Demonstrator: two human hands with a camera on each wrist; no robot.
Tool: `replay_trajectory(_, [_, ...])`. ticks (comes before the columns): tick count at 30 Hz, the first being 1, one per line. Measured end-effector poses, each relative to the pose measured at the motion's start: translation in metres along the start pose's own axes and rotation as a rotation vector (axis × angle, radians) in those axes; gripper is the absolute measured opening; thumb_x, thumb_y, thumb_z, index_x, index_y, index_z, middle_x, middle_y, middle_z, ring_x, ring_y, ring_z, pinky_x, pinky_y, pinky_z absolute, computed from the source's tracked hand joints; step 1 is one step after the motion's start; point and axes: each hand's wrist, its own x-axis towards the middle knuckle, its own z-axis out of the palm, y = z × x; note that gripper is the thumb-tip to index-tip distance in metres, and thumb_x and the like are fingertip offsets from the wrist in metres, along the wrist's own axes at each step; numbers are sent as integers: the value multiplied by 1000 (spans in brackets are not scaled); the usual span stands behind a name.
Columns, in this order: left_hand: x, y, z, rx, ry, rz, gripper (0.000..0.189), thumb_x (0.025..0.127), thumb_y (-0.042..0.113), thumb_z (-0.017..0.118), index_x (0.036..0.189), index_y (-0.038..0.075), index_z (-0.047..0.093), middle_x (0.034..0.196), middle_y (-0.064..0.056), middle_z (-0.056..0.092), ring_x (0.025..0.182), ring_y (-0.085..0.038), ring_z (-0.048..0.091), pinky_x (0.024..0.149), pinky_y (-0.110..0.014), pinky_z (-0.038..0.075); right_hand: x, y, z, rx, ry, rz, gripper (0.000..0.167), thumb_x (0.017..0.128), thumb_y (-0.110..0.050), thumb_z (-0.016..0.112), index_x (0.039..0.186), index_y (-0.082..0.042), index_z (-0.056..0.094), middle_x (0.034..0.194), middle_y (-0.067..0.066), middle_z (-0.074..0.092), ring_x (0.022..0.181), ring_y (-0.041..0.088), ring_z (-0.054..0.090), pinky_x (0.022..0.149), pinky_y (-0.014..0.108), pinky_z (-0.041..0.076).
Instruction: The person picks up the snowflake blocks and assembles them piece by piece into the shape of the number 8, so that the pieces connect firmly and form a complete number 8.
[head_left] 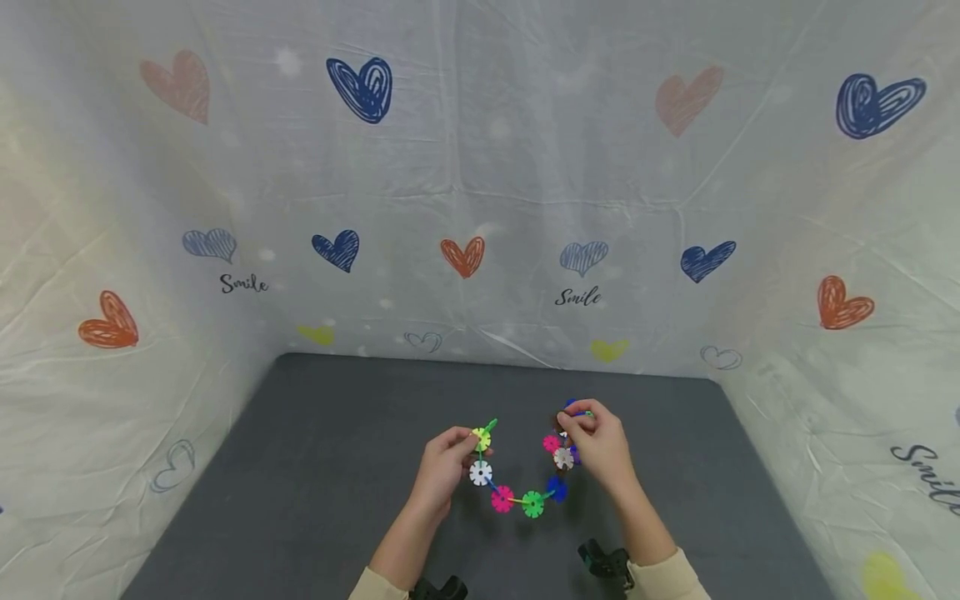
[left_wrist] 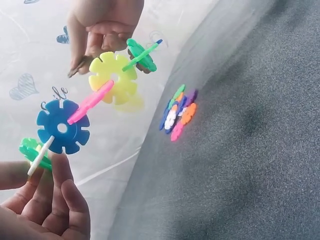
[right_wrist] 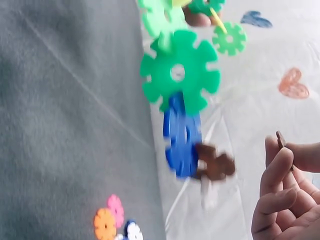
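A chain of slotted plastic flower discs, with a green disc [head_left: 532, 504] and a pink disc [head_left: 502, 499] among them, curves down between the two hands in the head view. My left hand [head_left: 442, 467] pinches the chain near its left end, by a yellow disc [head_left: 481, 439]. In the left wrist view its fingers are at a green disc [left_wrist: 36, 156]. My right hand [head_left: 603, 446] pinches a brown disc [right_wrist: 281, 140] between thumb and fingertips. That disc stands apart from the chain's blue disc [right_wrist: 182, 137] and another brown disc [right_wrist: 216, 162] in the right wrist view.
Several loose discs, including an orange disc [right_wrist: 105, 225], lie together on the dark grey table [head_left: 337, 458]. A pale curtain [head_left: 510, 167] printed with hearts surrounds the table's back and sides. Dark wrist gear [head_left: 603, 560] sits by the right sleeve.
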Motion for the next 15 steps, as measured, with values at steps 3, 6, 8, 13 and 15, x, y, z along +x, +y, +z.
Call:
replay_trajectory(3, [0, 0, 1, 9, -10, 5, 27, 103, 26, 58, 109, 2, 67, 94, -13, 76, 77, -17, 57, 70, -36, 47, -2, -6, 9, 21, -27, -13, 22, 96, -22, 71, 105, -4, 63, 73, 4, 72, 60, 19, 61, 48, 24, 41])
replay_trajectory(6, [0, 0, 2, 14, -17, 10, 27, 103, 27, 59, 108, 2, 68, 91, -8, 76, 77, -17, 59, 70, -35, 48, -3, -11, 19, 40, -54, -37, 18, 96, -21, 71, 104, -6, 63, 74, 4, 73, 60, 17, 61, 51, 25, 45])
replay_trajectory(8, [1, -1, 3, 18, -20, 18, 27, 103, 27, 59, 107, 2, 68, 91, -9, 76, 78, -17, 60, 69, -33, 48, -4, -13, 26, 53, -79, -49, 16, 97, -21, 70, 104, -7, 63, 76, 3, 74, 61, 15, 62, 54, 26, 48])
replay_trajectory(13, [1, -1, 5, 37, -24, 51, 28, 102, 28, 60, 104, 2, 68, 95, -16, 75, 89, -24, 66, 76, -32, 47, -6, -15, 41, 82, -131, -84, 14, 97, -20, 70, 103, -9, 64, 77, 2, 74, 60, 16, 61, 57, 27, 49])
replay_trajectory(15, [2, -1, 6, 45, -28, 61, 27, 102, 28, 60, 104, 2, 68, 95, -16, 75, 93, -27, 66, 80, -33, 47, -6, -16, 44, 85, -140, -101, 14, 97, -20, 69, 103, -8, 64, 76, 3, 73, 59, 15, 60, 55, 27, 48])
